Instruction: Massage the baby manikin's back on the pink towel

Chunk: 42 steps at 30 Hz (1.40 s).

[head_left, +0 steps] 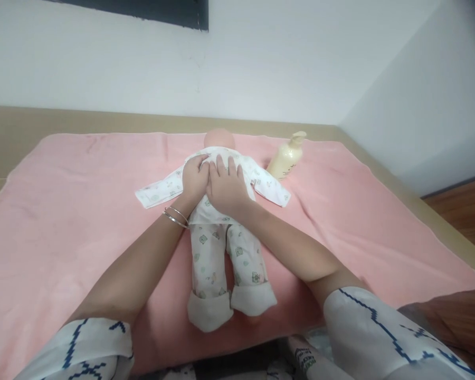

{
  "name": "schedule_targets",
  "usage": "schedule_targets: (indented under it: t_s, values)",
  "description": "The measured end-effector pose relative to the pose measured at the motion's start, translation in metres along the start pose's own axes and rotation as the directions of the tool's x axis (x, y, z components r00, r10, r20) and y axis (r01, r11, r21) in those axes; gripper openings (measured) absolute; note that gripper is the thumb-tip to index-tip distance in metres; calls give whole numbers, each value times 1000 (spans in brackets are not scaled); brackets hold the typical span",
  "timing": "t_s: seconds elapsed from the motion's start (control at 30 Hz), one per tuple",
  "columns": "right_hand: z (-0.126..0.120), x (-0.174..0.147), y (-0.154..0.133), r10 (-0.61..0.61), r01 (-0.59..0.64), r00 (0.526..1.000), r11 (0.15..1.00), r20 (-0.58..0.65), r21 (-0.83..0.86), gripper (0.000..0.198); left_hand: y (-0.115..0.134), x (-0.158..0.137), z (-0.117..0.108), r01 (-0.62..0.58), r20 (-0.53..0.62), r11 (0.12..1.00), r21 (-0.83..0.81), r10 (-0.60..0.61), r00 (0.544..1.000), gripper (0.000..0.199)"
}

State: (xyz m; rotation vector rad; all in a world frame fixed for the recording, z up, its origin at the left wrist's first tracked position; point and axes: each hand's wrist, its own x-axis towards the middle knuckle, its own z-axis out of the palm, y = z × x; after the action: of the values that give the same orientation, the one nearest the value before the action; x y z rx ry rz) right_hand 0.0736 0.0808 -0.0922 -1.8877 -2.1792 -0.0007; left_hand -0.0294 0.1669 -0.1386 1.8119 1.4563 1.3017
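Observation:
A baby doll [209, 212] in a white printed top and matching trousers lies stretched out on a pink blanket [91, 184], its smooth bald head [219, 138] pointing away from me. No face shows on it. My left hand [195, 177] rests on the left side of the doll's upper body, its fingers partly out of sight. Beside it, my right hand [227, 187] lies flat on the torso with its fingers spread. The two hands touch along their inner edges. Both doll sleeves reach out sideways, and the trouser legs end in thick white cuffs.
A pale yellow pump bottle [287, 158] leans on the blanket, right of the doll's head. Behind the blanket runs a wooden board [142, 120] against a white wall. Wooden flooring [465, 208] shows at the right. My legs are partly visible below the blanket's near edge.

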Motion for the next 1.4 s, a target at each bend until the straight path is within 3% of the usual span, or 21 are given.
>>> schedule_targets:
  t_s: [0.13,0.33,0.47,0.57,0.67,0.87,1.07,1.27,1.4]
  values:
    - [0,-2,-3,-26,26,1000,1000,8,-4,64,0,0,-1,21,5,1000,2,-21,1000,43]
    - [-4,31,36,-90,80,995,984,50,161,61,0,-1,-2,-21,0,999,41,21,1000,44]
    - [-2,43,53,44,-53,998,974,43,218,65,0,-1,-2,-26,10,999,48,25,1000,44]
    - [-1,39,47,161,-165,986,971,35,174,69,2,-1,-2,-18,6,999,42,17,1000,44]
    - [-1,25,28,194,-195,981,975,16,103,70,3,-1,-2,-7,2,1000,27,7,1000,43]
    - [-1,2,0,25,-25,1000,1000,6,13,63,-5,5,1,7,-4,994,111,-6,1000,43]
    - [-4,21,24,-57,51,998,990,40,133,62,-9,10,3,-3,70,983,184,-10,998,47]
    - [5,41,51,83,-83,996,970,9,230,69,1,11,-8,-109,202,949,296,49,978,49]
    - [6,45,59,129,-126,992,960,6,251,69,11,11,-11,-118,218,922,368,38,975,46]
